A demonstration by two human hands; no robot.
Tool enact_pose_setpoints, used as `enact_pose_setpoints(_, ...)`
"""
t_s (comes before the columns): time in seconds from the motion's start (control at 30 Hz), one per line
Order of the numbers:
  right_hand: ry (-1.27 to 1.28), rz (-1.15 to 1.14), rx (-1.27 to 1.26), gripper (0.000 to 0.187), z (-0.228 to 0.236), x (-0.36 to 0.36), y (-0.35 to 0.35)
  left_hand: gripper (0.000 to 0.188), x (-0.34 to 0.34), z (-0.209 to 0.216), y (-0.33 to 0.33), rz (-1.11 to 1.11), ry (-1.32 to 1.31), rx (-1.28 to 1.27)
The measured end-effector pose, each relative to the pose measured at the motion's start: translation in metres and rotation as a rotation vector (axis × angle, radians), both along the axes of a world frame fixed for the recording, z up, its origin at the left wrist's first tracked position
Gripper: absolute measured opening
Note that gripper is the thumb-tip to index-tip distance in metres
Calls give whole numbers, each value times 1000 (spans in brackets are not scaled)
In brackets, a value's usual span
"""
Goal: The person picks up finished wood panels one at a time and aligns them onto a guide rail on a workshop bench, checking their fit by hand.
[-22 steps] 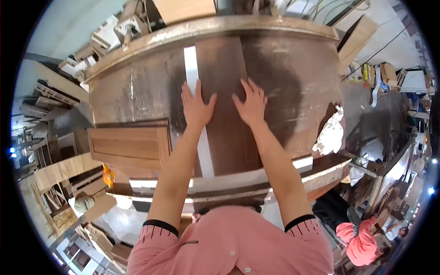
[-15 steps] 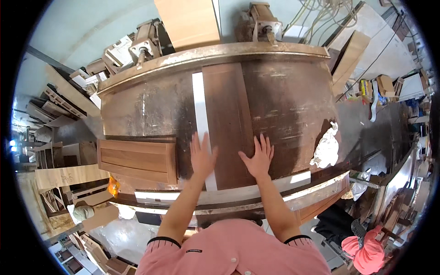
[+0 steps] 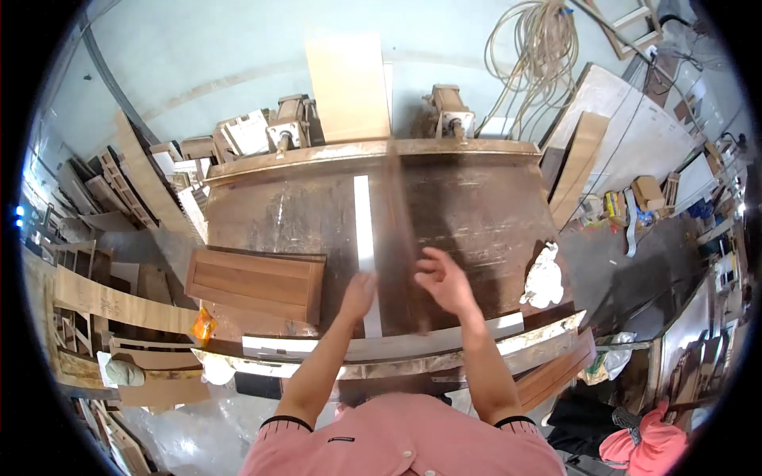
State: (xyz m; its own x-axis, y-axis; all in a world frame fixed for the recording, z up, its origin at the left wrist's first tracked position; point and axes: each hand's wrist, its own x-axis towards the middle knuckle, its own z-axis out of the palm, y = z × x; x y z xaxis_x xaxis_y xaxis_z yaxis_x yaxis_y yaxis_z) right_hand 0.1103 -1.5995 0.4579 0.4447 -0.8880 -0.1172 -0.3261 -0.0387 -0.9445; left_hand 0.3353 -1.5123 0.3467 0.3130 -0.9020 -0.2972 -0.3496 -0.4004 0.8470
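Observation:
A long brown wooden door panel (image 3: 403, 230) stands tilted up on its long side in the middle of the workbench, smeared by motion. My left hand (image 3: 361, 295) is at its left, over the white strip (image 3: 363, 222); the fingers look bunched, but blur and overlap hide whether they grip anything. Just right of the panel, my right hand (image 3: 446, 282) is raised, its fingers bent and apart with nothing held in them. A second, reddish-brown framed panel (image 3: 254, 284) lies on the bench to the left.
Along the bench's far side runs a raised metal rail (image 3: 492, 146), with a clamp cylinder (image 3: 448, 111) behind it. Another white strip (image 3: 278, 347) lies along the near edge. A crumpled white cloth (image 3: 544, 278) sits at the right. A person in a red top (image 3: 647, 440) is at lower right.
The brown panel has gone from lying flat to tilted up on its side. Both hands have left their flat, spread pose; the right fingers are now bent. The view has shifted upward.

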Motion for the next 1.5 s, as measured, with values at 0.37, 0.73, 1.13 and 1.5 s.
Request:
enact_pose_setpoints(0.37, -36, -359, -13, 43, -86, -2, 165, 37, 15, 7, -31, 482, 381, -91)
enact_pose_setpoints(0.73, -228, -338, 437, 33, -21, 45, 217, 38, 76, 100, 72, 478, 587, -448)
enact_pose_setpoints(1.13, -144, -86, 605, 40, -49, 93, 258, 14, 128, 121, 176, 402, 475, -788)
enact_pose_setpoints(1.5, -777, -89, 530, 44, 24, 150, 232, 11, 186, 46, 235, 723, 796, -703)
